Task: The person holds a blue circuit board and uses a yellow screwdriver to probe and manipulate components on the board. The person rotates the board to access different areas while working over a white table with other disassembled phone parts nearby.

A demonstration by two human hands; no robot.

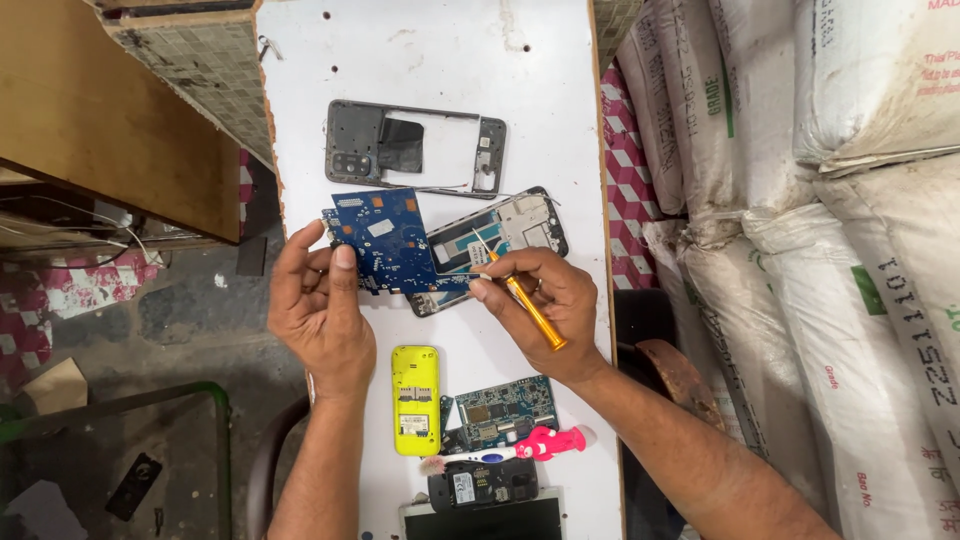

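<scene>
My left hand (pixel 315 305) grips the left edge of a blue circuit board (pixel 390 240), thumb pressed on its face, holding it over a narrow white table (pixel 440 90). My right hand (pixel 545 300) holds an orange-handled tool (pixel 528 308) like a pen, its metal tip touching the board's right edge. Partly under the board lies an open phone body (pixel 510 228) with bare metal inside. Beyond it rests a dark grey phone frame (pixel 410 145).
Near me on the table lie a yellow phone shell (pixel 415 400), a smaller green-blue circuit board (pixel 505 405), a pink and white brush (pixel 530 447), a black phone part (pixel 483 485) and a dark screen (pixel 485 520). White sacks (pixel 830 200) are stacked on the right. A wooden surface (pixel 110 110) stands left.
</scene>
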